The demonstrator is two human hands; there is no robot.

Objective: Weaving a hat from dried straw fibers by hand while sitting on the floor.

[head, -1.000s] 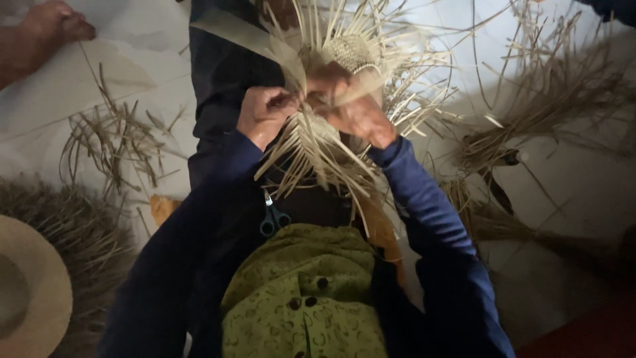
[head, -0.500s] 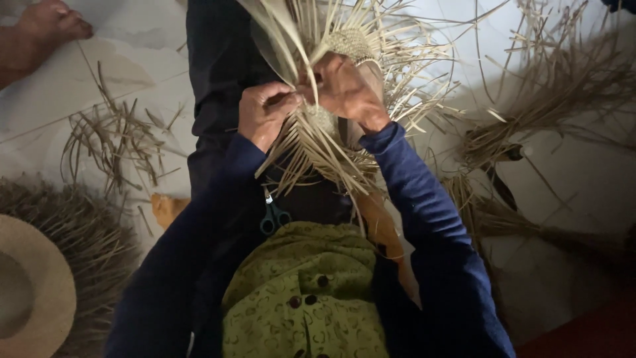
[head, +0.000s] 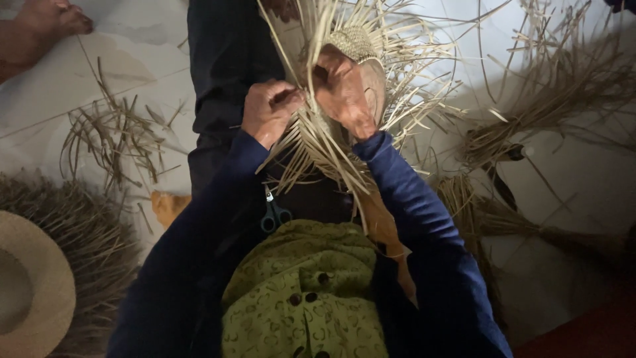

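Woven straw piece (head: 358, 46) now raised higher

Your left hand (head: 270, 111) fisted, fingers curled tight; your right hand (head: 344, 93) just beside, knuckles up; both arms raised, blue-sleeved.

Straw weave (head: 358, 50) taken as landmark: its loose strands fan out on every side and fill the gap below it, where the left hand (head: 270, 113) and right hand (head: 344, 89) press close together, so no open passage remains between them. Left of the weave, beyond the dark trouser leg (head: 225, 73), bare floor (head: 132, 46) lies open above the scattered straw (head: 112, 136); right of it, straw bundles (head: 543, 113) crowd the floor, and scissors (head: 273, 213) lie below it.
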